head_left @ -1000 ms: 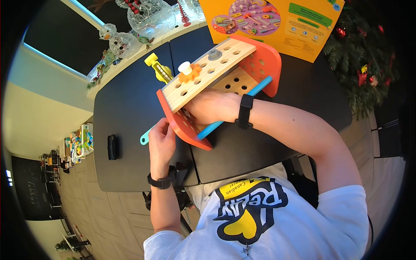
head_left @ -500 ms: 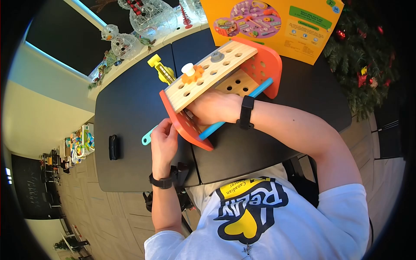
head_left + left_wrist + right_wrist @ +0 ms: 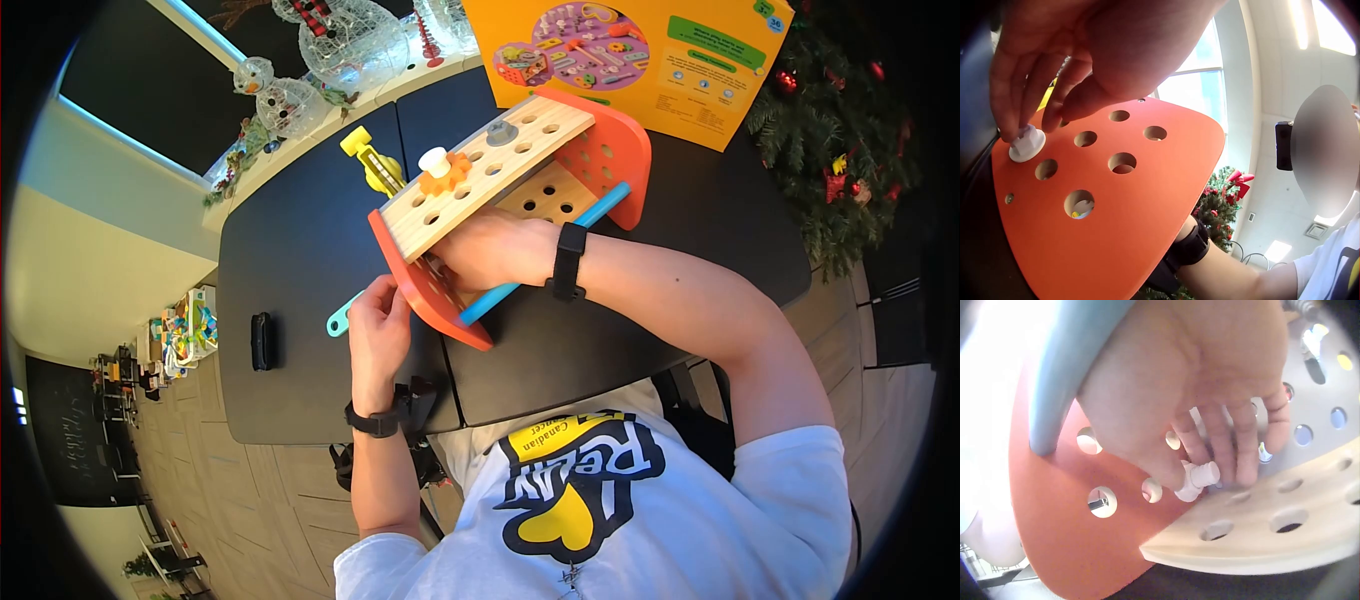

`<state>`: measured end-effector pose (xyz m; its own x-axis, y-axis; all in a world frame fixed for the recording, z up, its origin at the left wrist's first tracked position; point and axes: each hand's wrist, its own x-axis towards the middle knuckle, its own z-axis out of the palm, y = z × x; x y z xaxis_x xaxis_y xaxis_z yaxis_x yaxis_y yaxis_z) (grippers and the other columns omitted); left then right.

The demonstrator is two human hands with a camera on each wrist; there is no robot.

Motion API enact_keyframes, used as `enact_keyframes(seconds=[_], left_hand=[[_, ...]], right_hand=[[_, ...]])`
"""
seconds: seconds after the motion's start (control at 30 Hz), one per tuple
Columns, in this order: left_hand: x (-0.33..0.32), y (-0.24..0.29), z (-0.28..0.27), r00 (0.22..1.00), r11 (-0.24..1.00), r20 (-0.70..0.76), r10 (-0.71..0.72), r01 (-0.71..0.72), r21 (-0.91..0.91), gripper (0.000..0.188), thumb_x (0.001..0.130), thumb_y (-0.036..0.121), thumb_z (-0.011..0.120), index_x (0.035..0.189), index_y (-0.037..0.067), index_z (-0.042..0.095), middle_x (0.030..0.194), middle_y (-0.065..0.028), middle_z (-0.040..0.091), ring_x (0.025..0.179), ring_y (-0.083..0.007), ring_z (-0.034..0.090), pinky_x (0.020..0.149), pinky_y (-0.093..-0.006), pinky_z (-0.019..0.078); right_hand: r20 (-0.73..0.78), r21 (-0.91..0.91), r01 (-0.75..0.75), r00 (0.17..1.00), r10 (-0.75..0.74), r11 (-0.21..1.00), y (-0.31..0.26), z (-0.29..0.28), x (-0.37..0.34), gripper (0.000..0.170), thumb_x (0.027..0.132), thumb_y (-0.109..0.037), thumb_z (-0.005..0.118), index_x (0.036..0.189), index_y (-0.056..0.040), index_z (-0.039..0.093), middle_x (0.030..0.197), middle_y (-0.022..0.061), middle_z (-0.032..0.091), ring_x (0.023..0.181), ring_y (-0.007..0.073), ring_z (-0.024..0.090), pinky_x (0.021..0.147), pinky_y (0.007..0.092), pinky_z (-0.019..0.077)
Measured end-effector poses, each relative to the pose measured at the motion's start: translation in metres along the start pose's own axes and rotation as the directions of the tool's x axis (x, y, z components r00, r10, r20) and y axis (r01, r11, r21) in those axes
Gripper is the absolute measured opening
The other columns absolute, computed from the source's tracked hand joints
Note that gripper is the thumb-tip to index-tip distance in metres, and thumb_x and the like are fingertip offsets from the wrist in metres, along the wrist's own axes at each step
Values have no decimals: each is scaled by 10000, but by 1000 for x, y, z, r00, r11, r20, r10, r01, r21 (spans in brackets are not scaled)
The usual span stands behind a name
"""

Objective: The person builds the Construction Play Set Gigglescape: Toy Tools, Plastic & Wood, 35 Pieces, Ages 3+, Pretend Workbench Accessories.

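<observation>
A toy workbench (image 3: pixel 515 160) with a wooden top and red-orange ends stands tilted on the table. Outside its near end panel (image 3: pixel 1141 212), my left hand (image 3: pixel 380 325) pinches the head of a white plastic bolt (image 3: pixel 1027 145) with its fingertips. My right hand (image 3: pixel 497 248) reaches in under the wooden top, past the blue rod (image 3: pixel 600 205). There, in the right wrist view, its thumb and fingers pinch a white nut (image 3: pixel 1189 482) around the bolt's end, against the panel's inner face. The wooden top hides those fingertips from the head view.
An orange gear under a white bolt (image 3: pixel 435 160) and a grey bolt (image 3: pixel 501 131) sit on the bench top. Behind it lies a yellow toy tool (image 3: pixel 375 165). A teal strip (image 3: pixel 340 318) and a black case (image 3: pixel 262 340) lie at left. A yellow box (image 3: pixel 690 60) stands behind.
The bench and hands have shifted slightly right and down in the head view since the first frame. Both hands stay on either side of the end panel, with little visible finger movement.
</observation>
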<state>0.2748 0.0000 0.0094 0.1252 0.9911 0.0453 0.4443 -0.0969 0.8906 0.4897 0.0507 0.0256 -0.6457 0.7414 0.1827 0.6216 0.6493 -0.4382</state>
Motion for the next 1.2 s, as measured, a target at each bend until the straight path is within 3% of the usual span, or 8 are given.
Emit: enact_keyframes(seconds=[0.43, 0.63, 0.7, 0.87, 0.97, 1.03, 1.13, 1.2], left_hand=[[-1, 5, -1, 1000, 1000, 14, -15, 16, -14, 242, 1057, 162, 608, 1099, -57, 700, 921, -67, 745, 850, -104, 636, 796, -278, 515], [-3, 4, -2, 1000, 998, -10, 18, -18, -52, 349, 1080, 269, 610, 1202, -54, 660, 1132, -120, 748, 1049, -156, 660, 952, -313, 506], [-4, 14, -3, 999, 991, -8, 38, -39, -130, 413, 1092, 305, 586, 1320, -39, 594, 1394, -212, 624, 1280, -218, 574, 1083, -375, 450], [-18, 48, 9, 994, 922, -23, 111, -111, -370, 585, 1088, 375, 552, 1482, -41, 433, 1501, -227, 504, 1441, -285, 439, 1171, -427, 384], [-16, 58, 9, 996, 928, 27, 86, -70, -367, 694, 1040, 342, 627, 1530, -59, 343, 1556, -289, 453, 1520, -344, 362, 1195, -447, 354], [-14, 63, 9, 997, 936, 32, 70, -55, -347, 698, 1028, 318, 643, 1530, -63, 342, 1555, -295, 451, 1507, -340, 379, 1193, -450, 354], [-8, 66, 3, 996, 932, 62, 60, -33, -362, 717, 1000, 245, 652, 1549, -71, 315, 1561, -281, 453, 1499, -326, 395, 1199, -438, 347], [-5, 67, -2, 996, 927, 72, 51, -20, -376, 709, 994, 220, 645, 1551, -70, 317, 1559, -266, 460, 1488, -316, 408, 1199, -426, 348]], right_hand=[[-174, -137, 33, 983, -57, 990, 11, 13, 0, 237, 955, -195, 640, 1128, -49, 712, 1113, 159, 727, 1027, 334, 699, 886, 417, 555], [13, 63, -120, 993, 120, 991, 14, -17, -18, 277, 984, -213, 617, 1217, -92, 702, 1183, 179, 712, 1083, 393, 675, 909, 475, 554], [182, 37, -213, 962, 203, 976, 0, -50, -39, 322, 1012, -241, 598, 1288, -86, 660, 1206, 189, 701, 1101, 396, 670, 931, 506, 547], [-183, 20, 124, 976, -118, 992, 15, -77, -92, 290, 1019, -252, 625, 1243, -75, 678, 1030, 164, 735, 957, 355, 725, 838, 463, 573], [-140, 275, -63, 985, 105, 959, -7, -130, -112, 272, 1002, -222, 667, 1217, -59, 694, 1062, 146, 734, 920, 269, 732, 820, 375, 567], [-373, 252, -233, 872, 316, 939, -2, -140, -120, 243, 993, -184, 677, 1175, -24, 697, 1127, 144, 734, 910, 213, 727, 809, 317, 553], [-691, 111, -218, 684, 233, 970, 22, -139, -118, 340, 1019, -247, 663, 1275, -24, 678, 1211, 169, 726, 1015, 255, 725, 884, 337, 549], [-614, 210, -291, 704, 357, 933, 40, -121, -116, 461, 1060, -320, 608, 1385, 7, 606, 1332, 177, 671, 1186, 234, 653, 1013, 351, 496]])
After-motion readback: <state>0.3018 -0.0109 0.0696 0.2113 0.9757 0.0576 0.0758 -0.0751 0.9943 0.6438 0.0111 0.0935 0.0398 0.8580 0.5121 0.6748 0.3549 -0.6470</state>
